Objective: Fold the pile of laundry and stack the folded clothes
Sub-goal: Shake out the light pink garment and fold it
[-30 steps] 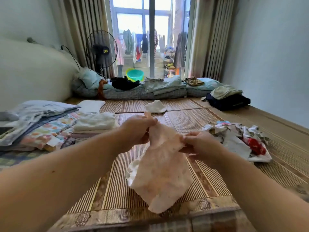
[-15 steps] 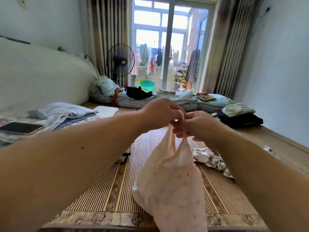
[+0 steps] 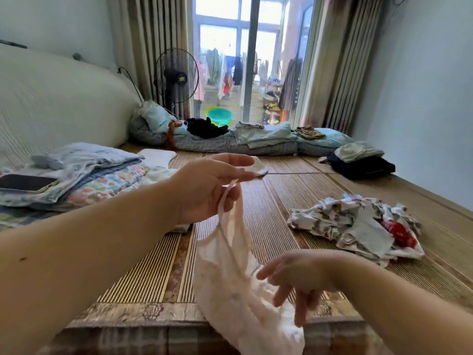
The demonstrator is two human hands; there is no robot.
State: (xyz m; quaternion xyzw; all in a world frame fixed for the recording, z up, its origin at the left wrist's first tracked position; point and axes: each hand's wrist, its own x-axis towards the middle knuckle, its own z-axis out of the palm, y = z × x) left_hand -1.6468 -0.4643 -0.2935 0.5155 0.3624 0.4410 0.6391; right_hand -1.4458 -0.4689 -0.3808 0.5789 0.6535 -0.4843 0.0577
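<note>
A thin pale pink garment hangs in front of me over the near edge of the woven mat. My left hand is raised and pinches its strap at the top. Lower down, my right hand has its fingers spread and pointing down against the garment's lower part, gripping nothing. A crumpled pile of unfolded laundry, white patterned with a red piece, lies on the mat to the right. Folded clothes are stacked on the left.
A dark phone lies on the left stack. A small white piece lies on the mat just beyond my left fingers. Dark and green clothes sit at the back right. Rolled bedding and a fan line the window.
My hands have parted. The right hand let go of the garment's top and dropped to its lower part, while the left keeps the strap raised. The view tilted slightly down.
</note>
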